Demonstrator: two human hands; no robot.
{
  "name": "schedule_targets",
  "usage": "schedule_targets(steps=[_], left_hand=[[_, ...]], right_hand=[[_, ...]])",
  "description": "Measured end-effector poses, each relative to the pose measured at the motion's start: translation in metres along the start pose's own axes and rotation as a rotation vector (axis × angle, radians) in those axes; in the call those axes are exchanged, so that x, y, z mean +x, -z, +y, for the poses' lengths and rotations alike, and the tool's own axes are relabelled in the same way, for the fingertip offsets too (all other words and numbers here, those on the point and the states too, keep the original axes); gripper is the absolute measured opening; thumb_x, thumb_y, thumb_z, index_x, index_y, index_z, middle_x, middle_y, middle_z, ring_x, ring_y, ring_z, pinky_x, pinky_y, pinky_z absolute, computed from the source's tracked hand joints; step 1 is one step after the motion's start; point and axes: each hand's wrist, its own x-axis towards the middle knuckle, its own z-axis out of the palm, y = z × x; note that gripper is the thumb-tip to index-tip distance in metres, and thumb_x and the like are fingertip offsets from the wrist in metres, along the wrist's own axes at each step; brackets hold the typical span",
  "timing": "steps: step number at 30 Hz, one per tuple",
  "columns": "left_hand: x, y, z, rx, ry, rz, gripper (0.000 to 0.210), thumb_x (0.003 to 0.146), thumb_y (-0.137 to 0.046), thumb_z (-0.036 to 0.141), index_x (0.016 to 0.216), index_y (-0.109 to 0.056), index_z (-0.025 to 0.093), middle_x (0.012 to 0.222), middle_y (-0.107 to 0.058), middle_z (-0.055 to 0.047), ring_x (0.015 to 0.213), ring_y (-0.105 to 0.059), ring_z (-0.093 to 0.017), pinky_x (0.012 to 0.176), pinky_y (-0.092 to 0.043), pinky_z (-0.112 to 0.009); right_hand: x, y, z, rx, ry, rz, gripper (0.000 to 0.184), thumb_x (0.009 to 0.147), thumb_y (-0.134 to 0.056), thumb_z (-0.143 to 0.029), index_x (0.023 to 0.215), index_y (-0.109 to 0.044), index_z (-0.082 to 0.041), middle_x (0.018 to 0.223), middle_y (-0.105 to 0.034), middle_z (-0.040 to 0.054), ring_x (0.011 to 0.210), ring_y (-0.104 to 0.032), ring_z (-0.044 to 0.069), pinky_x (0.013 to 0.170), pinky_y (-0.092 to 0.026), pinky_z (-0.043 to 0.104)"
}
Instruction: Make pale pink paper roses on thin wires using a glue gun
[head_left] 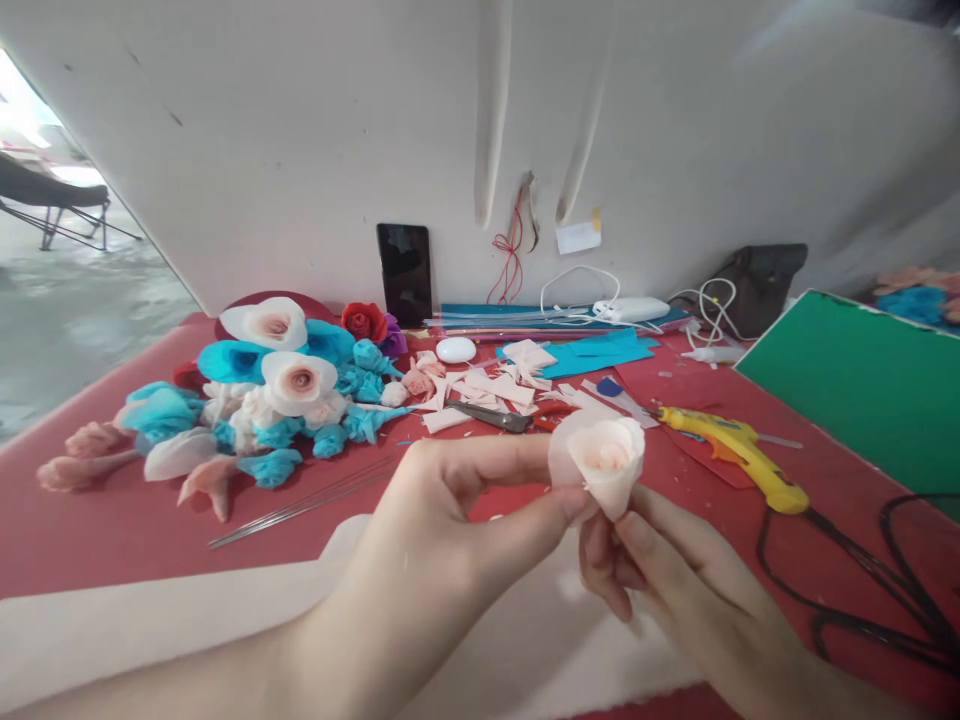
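Observation:
A pale pink paper flower [611, 462], rolled into a cone with layered petals, is held up between my two hands above the table. My left hand [465, 540] pinches a petal on its left side between thumb and forefinger. The fingers of my right hand [667, 570] are closed on the pointed base from below. Beneath both hands lies a large sheet of pale paper [187, 620]. Just behind the flower are scissors [491, 415] with red handles, among pale paper scraps [487, 388].
Finished paper flowers [300, 383] in blue, white and pink are heaped at left, near thin wires [300, 505]. At right lie a yellow glue gun [731, 450] with a black cord and a green board [862, 390]. A phone [405, 275] leans on the wall behind blue paper [600, 350].

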Motion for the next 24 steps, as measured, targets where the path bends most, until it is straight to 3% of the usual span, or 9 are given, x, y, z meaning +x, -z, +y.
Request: schedule_targets(steps=[7,12,24], left_hand=[[-0.0005,0.0009,-0.0026,0.013,-0.02,0.023,0.014,0.076,-0.063,0.009,0.075,-0.07,0.021,0.069,-0.07,0.006,0.073,-0.066,-0.01,0.07,-0.05,-0.012],[0.0023,0.0003,-0.0044,-0.065,-0.012,-0.009,0.014,0.075,-0.064,0.006,0.07,-0.067,0.019,0.064,-0.069,0.005,0.067,-0.066,-0.01,0.069,-0.052,-0.015],[-0.0012,-0.0015,-0.0061,-0.116,0.082,0.0,0.008,0.079,-0.063,0.021,0.073,-0.067,0.017,0.063,-0.071,0.001,0.057,-0.067,-0.013,0.06,-0.055,-0.018]], right_hand=[[-0.002,0.002,0.0023,-0.059,-0.025,-0.01,0.036,0.095,-0.039,-0.041,0.074,-0.052,-0.016,0.062,-0.045,-0.0006,0.058,-0.042,0.007,0.055,-0.035,0.018],[-0.0043,0.0022,0.003,-0.082,-0.032,-0.034,0.036,0.096,-0.037,-0.04,0.074,-0.05,-0.015,0.062,-0.045,-0.0009,0.057,-0.041,0.006,0.053,-0.033,0.018],[0.0018,-0.0006,0.0018,0.118,-0.016,-0.111,0.028,0.096,-0.04,-0.037,0.081,-0.052,-0.015,0.067,-0.049,-0.0011,0.061,-0.047,0.005,0.057,-0.037,0.017]])
